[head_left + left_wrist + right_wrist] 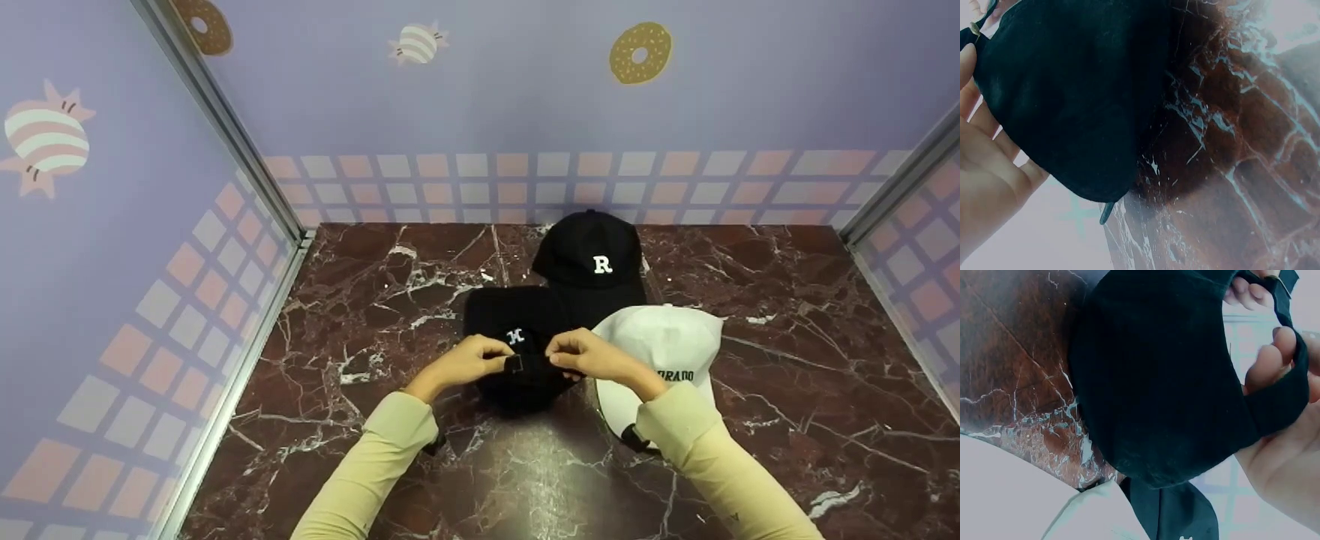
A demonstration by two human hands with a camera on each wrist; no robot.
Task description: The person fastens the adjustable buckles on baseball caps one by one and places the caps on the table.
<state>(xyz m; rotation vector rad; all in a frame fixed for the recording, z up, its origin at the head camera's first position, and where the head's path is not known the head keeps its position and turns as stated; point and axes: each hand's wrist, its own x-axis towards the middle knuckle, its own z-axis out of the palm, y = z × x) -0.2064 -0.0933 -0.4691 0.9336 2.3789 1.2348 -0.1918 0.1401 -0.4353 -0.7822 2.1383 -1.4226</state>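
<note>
A black cap [517, 397] with a small white emblem is between both hands in the head view, its back strap turned toward the wearer. My left hand [465, 361] pinches one end of the strap, beside a small metal buckle [975, 29]. Opposite it, my right hand [592, 354] pinches the strap [1278, 405] between thumb and fingers. In the right wrist view the strap loops around those fingers. The crown of the cap fills the middle of both wrist views, with the left hand's lower fingers spread along its edge.
A second black cap [589, 247] with a white R stands behind, near the back wall. To the right is a white cap [667, 337] with dark lettering, partly covered by the right forearm. The dark red marbled table [360, 300] has patterned walls on three sides.
</note>
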